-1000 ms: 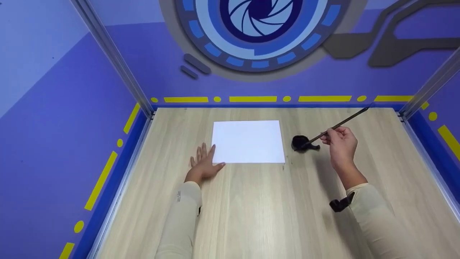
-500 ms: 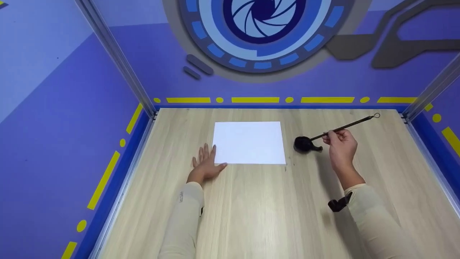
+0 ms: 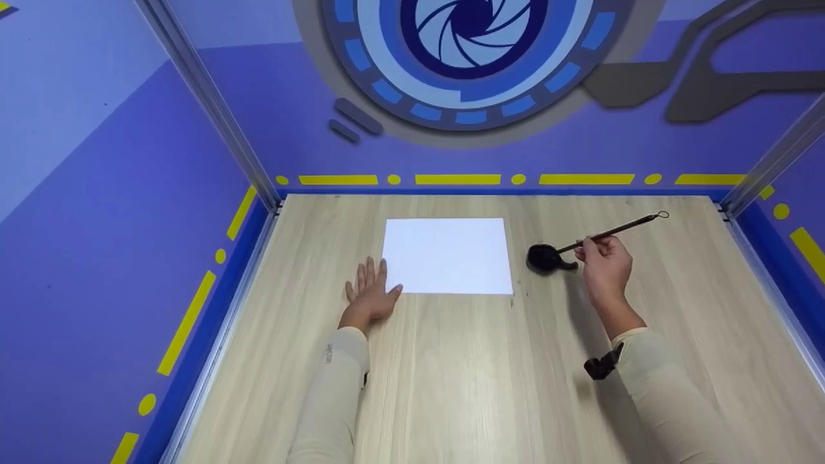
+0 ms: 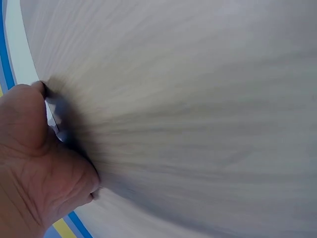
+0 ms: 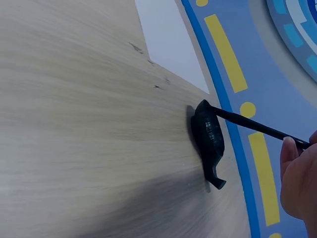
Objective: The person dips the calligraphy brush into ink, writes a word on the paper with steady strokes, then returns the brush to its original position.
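In the head view, a white sheet of paper (image 3: 451, 258) lies on the wooden table. My left hand (image 3: 372, 299) rests flat at its lower left corner, fingers spread, with fingertips and thumb at the paper's edge. To the right of the paper sits a small black ink dish (image 3: 543, 259) with a curved handle. My right hand (image 3: 604, 269) pinches a dark calligraphy brush (image 3: 628, 226) by its shaft, looped end up to the right. The brush's lower end meets the dish's rim in the right wrist view; its bristles are hidden inside the dish (image 5: 208, 133).
A few small dark stains (image 5: 135, 48) mark the table between paper and dish. Purple-blue panels with yellow dashes (image 3: 457, 179) enclose the table at the back and sides. A black wrist camera (image 3: 601, 366) juts from the right sleeve.
My right hand has shifted slightly left, and the brush has leaned lower with its tip in the dish. My left thumb has drawn in a little; the left hand otherwise stays at the paper.
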A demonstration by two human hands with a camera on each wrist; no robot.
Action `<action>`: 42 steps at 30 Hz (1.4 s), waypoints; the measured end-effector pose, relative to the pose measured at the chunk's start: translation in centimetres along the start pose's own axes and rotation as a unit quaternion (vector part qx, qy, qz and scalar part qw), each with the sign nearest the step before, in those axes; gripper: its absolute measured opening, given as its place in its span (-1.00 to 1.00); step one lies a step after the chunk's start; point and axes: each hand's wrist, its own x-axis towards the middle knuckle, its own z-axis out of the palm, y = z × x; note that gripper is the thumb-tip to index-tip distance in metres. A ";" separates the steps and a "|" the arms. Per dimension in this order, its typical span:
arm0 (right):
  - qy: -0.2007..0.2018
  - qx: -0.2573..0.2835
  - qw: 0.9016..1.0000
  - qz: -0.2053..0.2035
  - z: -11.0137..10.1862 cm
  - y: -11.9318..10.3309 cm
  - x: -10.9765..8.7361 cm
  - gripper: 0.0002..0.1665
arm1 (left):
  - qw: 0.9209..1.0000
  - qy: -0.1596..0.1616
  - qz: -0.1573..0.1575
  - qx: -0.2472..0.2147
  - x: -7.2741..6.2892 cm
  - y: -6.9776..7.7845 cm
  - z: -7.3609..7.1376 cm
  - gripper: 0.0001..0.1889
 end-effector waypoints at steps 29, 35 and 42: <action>-0.008 -0.235 0.958 -0.167 -1.1 0.3 -0.9 -0.68 | 0.999 -0.010 0.006 -0.029 -0.2 0.2 -0.3 -0.16; -0.037 -0.255 0.944 -0.208 -0.9 1.2 -1.3 -0.71 | 1.000 -0.013 0.001 -0.022 0.2 -0.1 -0.2 -0.15; -0.060 -0.287 0.919 -0.264 -0.9 2.3 -1.7 -0.78 | 1.000 -0.012 -0.006 -0.021 0.2 -0.2 0.0 -0.14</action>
